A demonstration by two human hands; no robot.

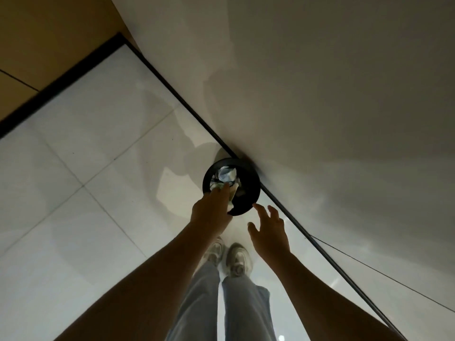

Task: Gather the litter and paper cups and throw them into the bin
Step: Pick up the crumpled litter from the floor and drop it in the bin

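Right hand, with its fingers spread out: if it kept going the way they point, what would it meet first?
Probably the near rim of the black bin. The right hand points at it, empty, with a small gap between; one view leaves depth unsure.

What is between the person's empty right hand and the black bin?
Nothing: in the head view only bare pale floor tile separates the right hand from the bin.

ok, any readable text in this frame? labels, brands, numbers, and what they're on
None readable.
Black bin: no label or marking visible on its rim.
Crumpled litter inside the bin: no print legible.
Pale item gripped by the left hand: too blurred to tell any print.
Sneakers: no brand mark legible.
Floor tiles and wall: no signs.
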